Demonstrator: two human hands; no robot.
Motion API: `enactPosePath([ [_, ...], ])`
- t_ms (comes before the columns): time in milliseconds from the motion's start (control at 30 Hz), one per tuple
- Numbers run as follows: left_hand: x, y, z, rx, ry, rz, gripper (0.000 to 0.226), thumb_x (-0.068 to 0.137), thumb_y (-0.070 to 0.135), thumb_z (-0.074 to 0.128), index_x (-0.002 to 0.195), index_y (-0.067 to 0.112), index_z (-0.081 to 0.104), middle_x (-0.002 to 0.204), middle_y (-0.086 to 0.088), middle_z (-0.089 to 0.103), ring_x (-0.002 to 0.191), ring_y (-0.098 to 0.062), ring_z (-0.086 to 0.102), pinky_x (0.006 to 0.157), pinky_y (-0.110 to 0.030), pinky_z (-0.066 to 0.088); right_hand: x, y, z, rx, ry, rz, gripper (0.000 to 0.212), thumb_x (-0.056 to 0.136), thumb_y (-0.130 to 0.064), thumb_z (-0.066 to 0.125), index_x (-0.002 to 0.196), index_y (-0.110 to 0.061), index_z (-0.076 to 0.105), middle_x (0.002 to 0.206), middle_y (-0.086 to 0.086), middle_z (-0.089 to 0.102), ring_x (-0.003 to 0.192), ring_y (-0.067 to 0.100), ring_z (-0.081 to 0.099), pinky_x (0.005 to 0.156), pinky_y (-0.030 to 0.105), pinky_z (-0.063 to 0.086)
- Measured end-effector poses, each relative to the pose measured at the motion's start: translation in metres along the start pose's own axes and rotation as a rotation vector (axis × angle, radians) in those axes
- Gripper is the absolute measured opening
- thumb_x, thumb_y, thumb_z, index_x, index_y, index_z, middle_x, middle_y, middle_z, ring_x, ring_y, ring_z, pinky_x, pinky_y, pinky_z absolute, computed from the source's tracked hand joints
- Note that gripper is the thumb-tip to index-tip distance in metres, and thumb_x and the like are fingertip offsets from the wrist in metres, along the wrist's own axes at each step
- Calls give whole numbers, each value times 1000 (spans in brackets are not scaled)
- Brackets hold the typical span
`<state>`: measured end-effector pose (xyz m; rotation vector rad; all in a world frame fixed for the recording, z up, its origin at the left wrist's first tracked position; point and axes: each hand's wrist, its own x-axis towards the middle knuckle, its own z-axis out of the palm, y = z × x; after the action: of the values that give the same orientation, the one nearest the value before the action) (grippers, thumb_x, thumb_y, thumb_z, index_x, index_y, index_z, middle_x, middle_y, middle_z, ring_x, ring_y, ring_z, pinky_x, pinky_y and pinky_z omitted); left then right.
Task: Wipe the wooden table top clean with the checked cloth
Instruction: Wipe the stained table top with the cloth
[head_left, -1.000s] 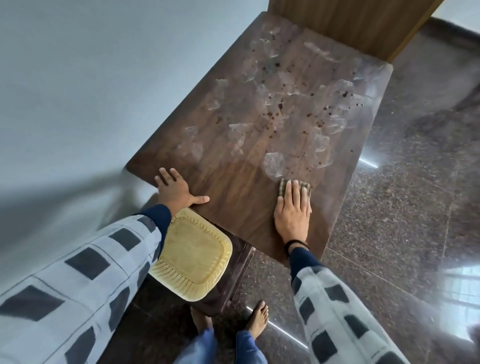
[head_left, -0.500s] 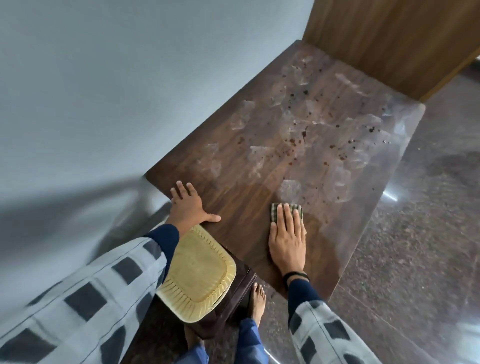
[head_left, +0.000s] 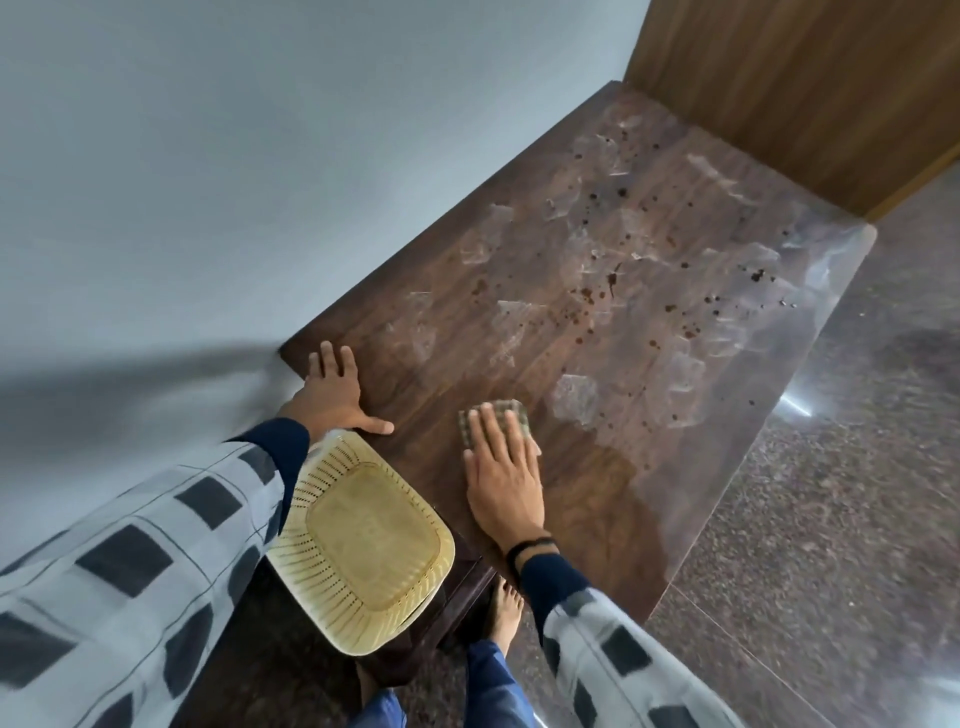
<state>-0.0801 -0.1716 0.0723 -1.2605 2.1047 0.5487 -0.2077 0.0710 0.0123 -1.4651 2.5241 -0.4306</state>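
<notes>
Green-brown checked cloth (head_left: 511, 415) has slid left of the pale smear (head_left: 574, 400) under the flat right hand (head_left: 501, 478); left hand (head_left: 332, 395) (fingers spread) braces the dark wooden table (head_left: 597, 493), whose brown spots (head_left: 587, 296) remain unwiped.

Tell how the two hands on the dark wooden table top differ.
The right hand presses a folded green checked cloth; the left hand touches the bare table top. The left hand is at the corner by the wall; the right hand is mid-edge. Both lie flat.

Cloth (head_left: 497, 422) under right hand (head_left: 503, 478) on table (head_left: 597, 499), basket (head_left: 363, 551) left.
</notes>
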Motion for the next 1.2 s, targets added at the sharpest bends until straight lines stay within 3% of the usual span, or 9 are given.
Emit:
enactPosePath([
  [67,-3,0,-4,37,-22,13,151,64,76,74,152,9,-28,157,-20,-35,148,-41,-23,120,-55,10,31,3,-4,-20,-52,-164,55,107,-39,30,160,-28,23,167,-7,22,156,21,12,125,46,18],
  [200,-11,-5,-8,31,-13,49,152,64,72,78,152,11,-29,156,-17,-37,147,-41,-26,120,-55,9,61,4,-10,2,-87,15,55,109,-39,29,162,-28,18,169,-8,14,156,19,5,126,46,11],
  [400,-5,1,-7,-25,-28,57,158,60,61,88,151,9,-30,154,-17,-40,146,-43,-26,120,-56,12,35,-12,1,-47,-137,-253,54,108,-39,28,161,-28,20,167,-8,20,156,20,9,126,45,14],
  [567,0,-8,-8,-61,-1,60,164,52,65,89,153,10,-28,156,-14,-39,146,-42,-27,120,-56,15,119,-43,6,-46,-184,-241,54,109,-38,25,162,-27,18,168,-7,18,156,21,7,125,48,15],
  [767,5,-14,0,-127,35,78,165,48,64,91,154,15,-26,156,-8,-40,145,-38,-30,119,-57,19,67,-16,-3,-93,-187,-356,54,110,-40,26,162,-29,13,168,-10,13,156,17,1,126,42,6],
  [867,7,-12,0,-141,26,65,166,48,62,92,154,16,-27,155,-7,-41,145,-36,-32,119,-59,19,96,-17,0,-115,-188,-384,54,109,-40,27,162,-29,16,168,-9,17,156,17,5,125,40,5],
  [1033,-4,-9,7,-170,150,12,163,48,60,92,156,10,-20,161,-12,-30,149,-36,-25,120,-50,19,183,-65,15,-105,-257,-367,54,109,-39,24,162,-29,14,169,-7,15,156,18,2,127,41,1],
  [1200,-9,-13,15,-220,193,-28,164,48,64,89,155,5,-21,160,-14,-31,149,-33,-26,122,-45,14,144,-44,7,-129,-247,-491,55,109,-40,23,162,-28,12,168,-8,12,156,17,-1,126,39,-1],
])
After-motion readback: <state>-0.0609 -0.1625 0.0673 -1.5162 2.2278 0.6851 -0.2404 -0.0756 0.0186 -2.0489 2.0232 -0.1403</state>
